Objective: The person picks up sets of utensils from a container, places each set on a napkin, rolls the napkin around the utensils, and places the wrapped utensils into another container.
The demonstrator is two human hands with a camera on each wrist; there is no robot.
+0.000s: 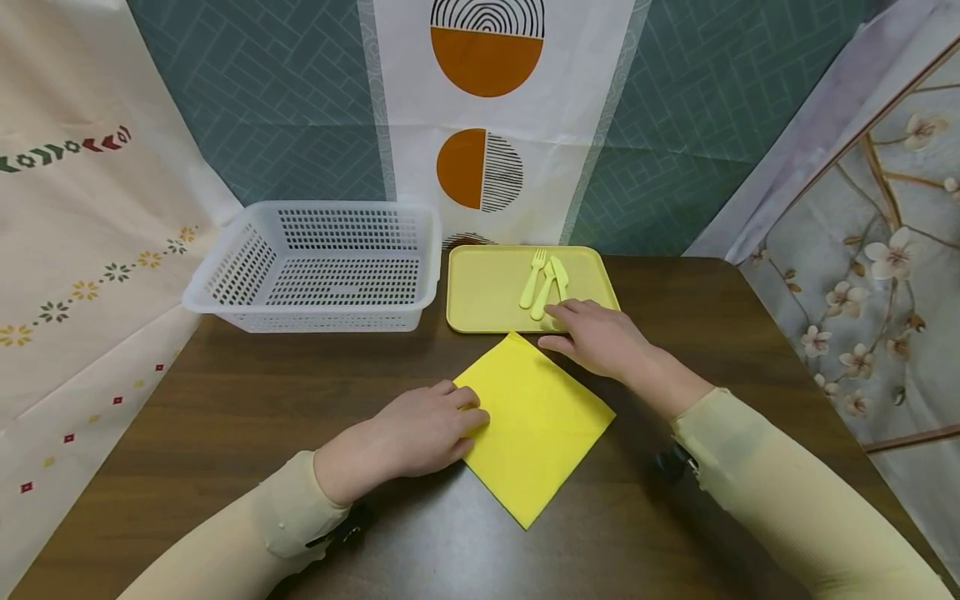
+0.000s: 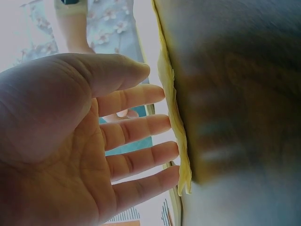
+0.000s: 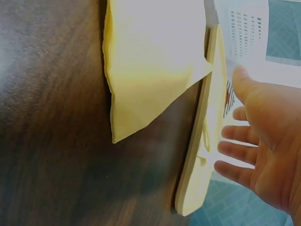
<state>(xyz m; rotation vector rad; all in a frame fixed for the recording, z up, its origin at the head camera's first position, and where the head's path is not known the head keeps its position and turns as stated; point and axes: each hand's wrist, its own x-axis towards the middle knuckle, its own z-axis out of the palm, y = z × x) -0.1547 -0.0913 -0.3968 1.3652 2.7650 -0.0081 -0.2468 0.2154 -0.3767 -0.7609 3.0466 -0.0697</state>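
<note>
The two hands are apart from each other, and neither grips anything. The left hand (image 1: 420, 429) has its fingers reaching forward, the tips on the left edge of a folded yellow cloth (image 1: 536, 425). The right hand (image 1: 600, 337), fingers loosely spread, hovers at the near edge of a yellow tray (image 1: 483, 292); whether a fingertip touches the cutlery there cannot be told.

The cloth lies flat on the dark wooden desk (image 1: 225, 500), turned as a diamond, its far corner reaching the tray's near rim. Layers show at its edge in the left wrist view. On the tray lie a pale yellow fork (image 1: 532, 279), a spoon (image 1: 543, 296) and a knife (image 1: 561, 277), the last two overlapping.

Left of the tray stands a white perforated basket (image 1: 337, 321). Behind, a green hanging (image 1: 277, 108) carries a white panel printed with orange and black-lined circles. Flower motifs mark the cream cloth (image 1: 90, 225) at left; blossoms pattern the curtain (image 1: 840, 242) at right.
</note>
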